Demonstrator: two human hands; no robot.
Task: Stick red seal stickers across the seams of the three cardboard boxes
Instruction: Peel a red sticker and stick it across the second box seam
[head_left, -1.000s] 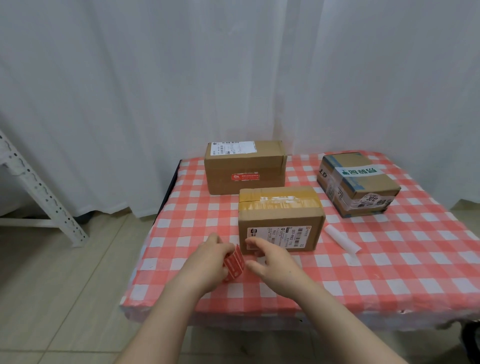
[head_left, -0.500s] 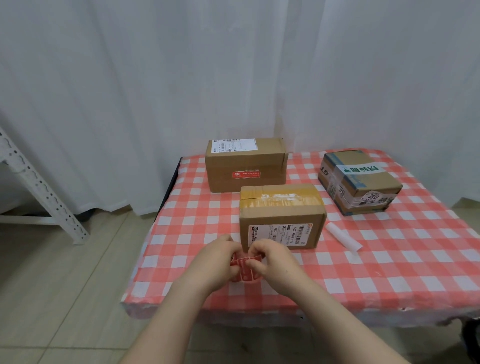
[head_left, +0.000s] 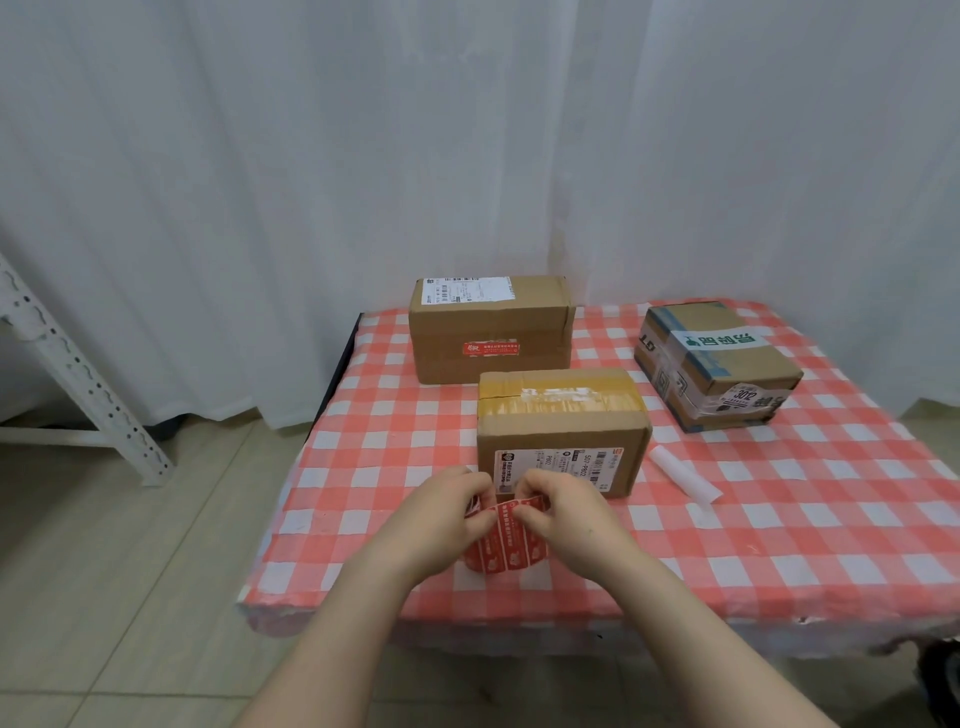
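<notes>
Both hands (head_left: 441, 519) pinch what seems a sticker roll (head_left: 506, 545) before the nearest box (head_left: 563, 431).

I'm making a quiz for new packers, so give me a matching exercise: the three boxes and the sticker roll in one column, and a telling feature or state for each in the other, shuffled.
Column one
1. back box
2. middle box
3. right box
4. sticker roll

Column two
A. held by the left hand and right hand
B. red seal on its front
C. white band with green print across the top
D. yellowish tape on top

Pairs: 1-B, 2-D, 3-C, 4-A
</notes>
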